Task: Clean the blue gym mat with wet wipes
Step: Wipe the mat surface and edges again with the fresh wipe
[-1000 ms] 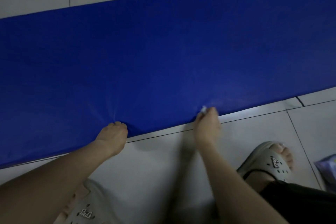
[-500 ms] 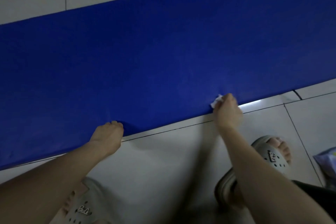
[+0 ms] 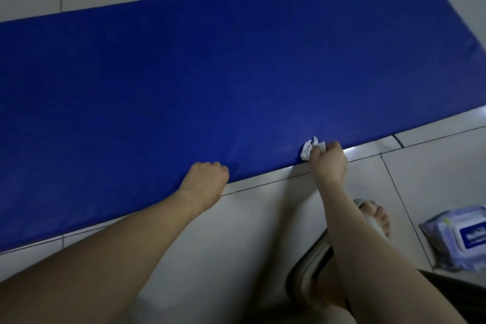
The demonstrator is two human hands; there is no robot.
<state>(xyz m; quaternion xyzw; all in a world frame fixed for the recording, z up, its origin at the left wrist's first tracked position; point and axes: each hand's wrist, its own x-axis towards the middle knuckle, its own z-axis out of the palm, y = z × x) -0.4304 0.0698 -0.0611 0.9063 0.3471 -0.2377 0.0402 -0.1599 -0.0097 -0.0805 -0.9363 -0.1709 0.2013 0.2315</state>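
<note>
Long blue foam gym mat (image 3: 210,81): flat on pale tiled floor (image 3: 236,231). Right hand (image 3: 328,163): clenched around crumpled white wet wipe (image 3: 310,148), pressed at mat's near edge. Left hand (image 3: 206,179): fingers curled, pinching the same edge. Blue-white soft wipes packet (image 3: 460,238): on floor, beside grey rubber sandal (image 3: 368,218).

The blue mat (image 3: 236,73) runs off the left and right edges. The wipes pack (image 3: 462,239) is cut off at right, its label unreadable.
</note>
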